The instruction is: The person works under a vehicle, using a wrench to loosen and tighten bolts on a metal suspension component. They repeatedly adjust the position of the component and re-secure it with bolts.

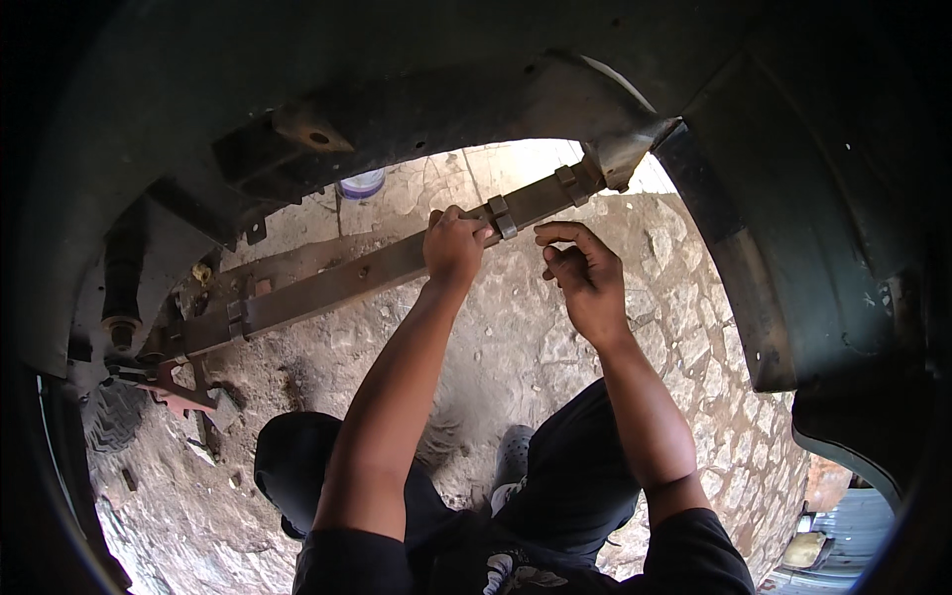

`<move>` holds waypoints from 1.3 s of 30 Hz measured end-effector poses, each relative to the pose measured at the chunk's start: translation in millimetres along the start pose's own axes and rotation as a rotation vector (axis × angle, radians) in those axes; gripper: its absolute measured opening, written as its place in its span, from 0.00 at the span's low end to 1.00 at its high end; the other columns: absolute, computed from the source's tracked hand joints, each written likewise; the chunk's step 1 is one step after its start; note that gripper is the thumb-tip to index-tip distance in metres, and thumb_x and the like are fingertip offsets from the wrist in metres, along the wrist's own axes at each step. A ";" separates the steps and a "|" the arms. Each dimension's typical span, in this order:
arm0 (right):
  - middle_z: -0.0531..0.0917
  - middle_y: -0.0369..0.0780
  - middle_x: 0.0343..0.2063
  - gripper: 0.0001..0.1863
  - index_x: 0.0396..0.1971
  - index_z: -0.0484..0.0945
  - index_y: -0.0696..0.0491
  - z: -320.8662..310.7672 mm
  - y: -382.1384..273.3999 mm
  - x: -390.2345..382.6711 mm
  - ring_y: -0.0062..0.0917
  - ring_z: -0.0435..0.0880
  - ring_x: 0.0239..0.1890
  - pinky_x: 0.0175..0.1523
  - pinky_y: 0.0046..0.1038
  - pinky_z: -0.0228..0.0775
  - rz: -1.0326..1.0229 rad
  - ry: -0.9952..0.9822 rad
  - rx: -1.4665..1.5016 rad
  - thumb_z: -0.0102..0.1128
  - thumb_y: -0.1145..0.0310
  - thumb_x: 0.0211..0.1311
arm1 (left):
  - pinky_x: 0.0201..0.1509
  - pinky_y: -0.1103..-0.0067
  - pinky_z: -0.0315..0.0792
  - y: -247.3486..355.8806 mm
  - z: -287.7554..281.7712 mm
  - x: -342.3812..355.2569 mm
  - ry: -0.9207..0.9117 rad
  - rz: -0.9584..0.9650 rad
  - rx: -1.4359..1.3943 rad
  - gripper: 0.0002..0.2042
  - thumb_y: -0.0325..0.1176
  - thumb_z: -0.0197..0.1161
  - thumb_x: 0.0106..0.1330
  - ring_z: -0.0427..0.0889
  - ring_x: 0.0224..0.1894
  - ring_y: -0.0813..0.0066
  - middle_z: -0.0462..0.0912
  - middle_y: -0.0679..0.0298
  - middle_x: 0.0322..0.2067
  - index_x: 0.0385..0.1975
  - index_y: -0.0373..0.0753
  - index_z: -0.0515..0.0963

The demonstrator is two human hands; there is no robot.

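Note:
A long brown leaf spring (342, 285) runs on a slant from lower left to upper right, bound by several metal clips. My left hand (455, 243) is wrapped over its middle, the thumb beside one clip (502, 216). To the right, just below the spring and apart from it, is my right hand (587, 278). Its fingers are loosely curled, with a gap between index finger and thumb, and no object shows in them. At the upper right the spring's end meets a dark bracket (622, 154) under the vehicle body.
The dark wheel arch (416, 99) curves overhead and down the right side. A shock absorber (123, 283) hangs at the left, above a red metal stand (183, 392). A white and purple bucket (361, 184) stands beyond the spring. Below lies rough stone ground (684, 297).

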State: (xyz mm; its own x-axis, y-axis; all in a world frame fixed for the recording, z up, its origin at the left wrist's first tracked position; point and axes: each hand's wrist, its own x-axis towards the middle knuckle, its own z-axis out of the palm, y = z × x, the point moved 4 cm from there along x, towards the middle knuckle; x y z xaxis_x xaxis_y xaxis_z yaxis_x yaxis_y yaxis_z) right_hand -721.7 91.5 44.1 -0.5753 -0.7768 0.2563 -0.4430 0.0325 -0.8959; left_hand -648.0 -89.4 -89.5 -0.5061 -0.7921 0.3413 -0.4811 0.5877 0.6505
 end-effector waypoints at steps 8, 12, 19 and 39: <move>0.88 0.36 0.38 0.11 0.50 0.84 0.56 -13.1 5.9 8.1 0.16 0.84 0.31 0.41 0.22 0.78 0.037 0.003 0.027 0.61 0.78 0.71 | 0.51 0.64 0.79 2.3 4.1 -5.3 0.037 -0.034 0.021 0.08 0.39 0.77 0.60 0.83 0.44 0.54 0.84 0.57 0.36 0.36 0.46 0.92; 0.90 0.37 0.39 0.10 0.50 0.85 0.56 9.2 -14.3 15.8 0.16 0.85 0.31 0.42 0.22 0.79 0.055 0.005 0.141 0.62 0.77 0.72 | 0.53 0.64 0.80 -3.5 11.6 26.2 0.029 -0.131 0.031 0.08 0.41 0.77 0.61 0.84 0.48 0.54 0.86 0.56 0.39 0.34 0.45 0.92; 0.90 0.37 0.38 0.10 0.48 0.86 0.54 25.6 -4.4 21.9 0.15 0.84 0.31 0.39 0.23 0.78 -0.090 -0.047 0.021 0.62 0.78 0.71 | 0.52 0.64 0.80 -15.1 16.5 28.7 -0.031 -0.121 0.029 0.10 0.43 0.76 0.63 0.86 0.49 0.55 0.87 0.57 0.40 0.36 0.45 0.92; 0.90 0.35 0.39 0.09 0.48 0.86 0.57 38.6 -14.7 34.6 0.14 0.84 0.33 0.40 0.21 0.78 -0.139 -0.047 0.070 0.62 0.78 0.72 | 0.50 0.63 0.82 -14.3 -1.9 37.1 -0.153 -0.188 -0.017 0.10 0.41 0.74 0.63 0.89 0.45 0.53 0.89 0.55 0.41 0.39 0.44 0.91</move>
State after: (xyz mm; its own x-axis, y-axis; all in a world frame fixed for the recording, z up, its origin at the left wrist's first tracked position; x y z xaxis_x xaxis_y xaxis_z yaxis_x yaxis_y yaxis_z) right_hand -708.6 39.8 52.2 -0.4779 -0.7996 0.3636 -0.4664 -0.1197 -0.8764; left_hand -658.6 -127.5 -84.8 -0.5123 -0.8520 0.1074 -0.5654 0.4288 0.7046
